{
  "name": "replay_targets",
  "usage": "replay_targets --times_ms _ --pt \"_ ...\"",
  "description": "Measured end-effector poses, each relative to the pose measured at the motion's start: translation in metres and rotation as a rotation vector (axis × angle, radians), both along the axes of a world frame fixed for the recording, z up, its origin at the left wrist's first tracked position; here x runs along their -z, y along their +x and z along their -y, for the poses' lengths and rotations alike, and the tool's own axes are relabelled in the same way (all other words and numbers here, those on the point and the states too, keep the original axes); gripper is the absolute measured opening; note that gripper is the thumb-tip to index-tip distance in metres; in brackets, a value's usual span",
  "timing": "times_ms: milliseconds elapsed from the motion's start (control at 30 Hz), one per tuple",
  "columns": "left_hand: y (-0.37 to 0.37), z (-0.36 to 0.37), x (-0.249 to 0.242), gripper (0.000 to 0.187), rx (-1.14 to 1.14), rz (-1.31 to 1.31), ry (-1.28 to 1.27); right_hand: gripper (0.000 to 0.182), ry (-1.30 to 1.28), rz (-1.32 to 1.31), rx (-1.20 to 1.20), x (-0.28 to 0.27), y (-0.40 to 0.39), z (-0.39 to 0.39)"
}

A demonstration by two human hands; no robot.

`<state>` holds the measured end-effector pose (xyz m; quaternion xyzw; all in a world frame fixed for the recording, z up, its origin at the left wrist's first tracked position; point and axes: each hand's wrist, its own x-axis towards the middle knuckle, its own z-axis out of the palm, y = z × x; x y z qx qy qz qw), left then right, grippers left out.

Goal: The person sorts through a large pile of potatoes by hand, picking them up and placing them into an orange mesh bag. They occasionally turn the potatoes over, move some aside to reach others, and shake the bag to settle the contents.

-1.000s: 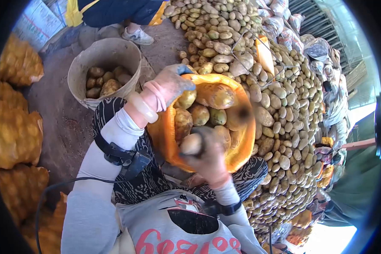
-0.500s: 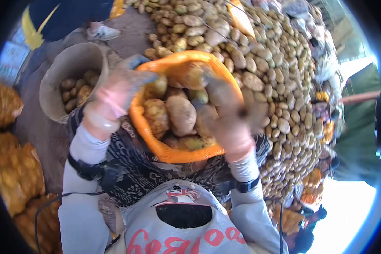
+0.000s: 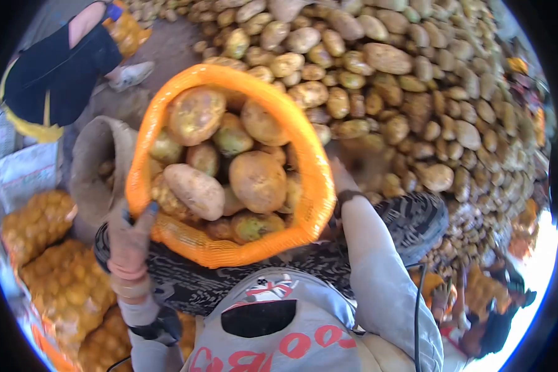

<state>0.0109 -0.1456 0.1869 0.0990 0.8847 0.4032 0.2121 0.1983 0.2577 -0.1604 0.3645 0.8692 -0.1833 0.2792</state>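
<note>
An orange mesh sack (image 3: pixel 319 180) with a rolled rim stands wide open in front of me, with many potatoes (image 3: pixel 258 181) inside. My left hand (image 3: pixel 130 239) grips the sack's lower left rim, its fingertips pressed on the mesh. On the other side, my right hand (image 3: pixel 344 177) is beside the sack's right edge, next to the potato pile; its fingers are hidden and blurred.
A large heap of potatoes (image 3: pixel 387 59) spreads behind and to the right. A bucket (image 3: pixel 88 170) stands at the left. Filled mesh sacks (image 3: pixel 68 285) lie at the lower left. A person in dark clothes (image 3: pixel 62 71) is at the upper left; other people are at the lower right.
My right hand has left the potatoes inside the sack and moved out to its right side. My left hand has shifted down to the lower left rim. The view has shifted.
</note>
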Motion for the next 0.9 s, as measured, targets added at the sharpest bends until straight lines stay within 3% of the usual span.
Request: replay_targets --times_ms 67,133,200,233,267,367,467,533,633,667,700,767,867,900 --pt "0.027 -0.002 0.005 0.038 -0.050 0.041 0.136 0.045 0.367 0.008 0.187 0.157 0.046 0.049" --pt "0.059 -0.013 0.009 0.044 -0.186 0.087 0.259 0.044 0.202 -0.080 0.162 0.062 0.039 0.055" --pt "0.087 -0.021 0.023 0.048 -0.319 0.154 0.452 0.047 0.104 -0.003 0.145 0.037 0.025 0.047" --pt "0.096 -0.023 0.029 0.045 -0.362 0.167 0.473 0.050 0.092 0.098 0.108 -0.014 0.006 0.043" --pt "0.099 -0.022 0.028 0.044 -0.400 0.212 0.502 0.050 0.000 0.018 0.144 0.011 0.012 0.031" --pt "0.100 -0.027 0.019 0.038 -0.471 0.311 0.658 0.058 -0.313 -0.423 0.438 0.017 0.017 -0.006" --pt "0.108 -0.008 0.021 0.044 -0.423 0.245 0.604 0.068 -1.000 -1.041 0.860 -0.061 0.003 -0.021" --pt "0.112 -0.004 0.021 0.037 -0.418 0.217 0.617 0.074 -1.402 -1.322 0.848 -0.133 0.001 -0.023" --pt "0.114 0.005 0.020 0.026 -0.377 0.188 0.613 0.088 -1.652 -1.476 0.533 -0.205 0.004 -0.029" --pt "0.115 0.005 0.020 0.023 -0.361 0.158 0.619 0.084 -1.760 -1.576 0.509 -0.219 0.003 -0.031" --pt "0.114 0.004 0.020 0.020 -0.349 0.125 0.626 0.080 -1.437 -1.572 0.529 -0.252 -0.006 -0.021" --pt "0.113 0.009 0.022 0.016 -0.329 0.059 0.624 0.076 -1.068 -1.530 0.402 -0.318 -0.013 0.016" --pt "0.109 0.016 0.024 0.013 -0.301 -0.028 0.600 0.073 -0.958 -1.341 0.188 -0.394 -0.014 0.087" --pt "0.110 0.016 0.023 0.012 -0.296 -0.047 0.596 0.066 -0.878 -1.093 0.151 -0.418 -0.020 0.115"
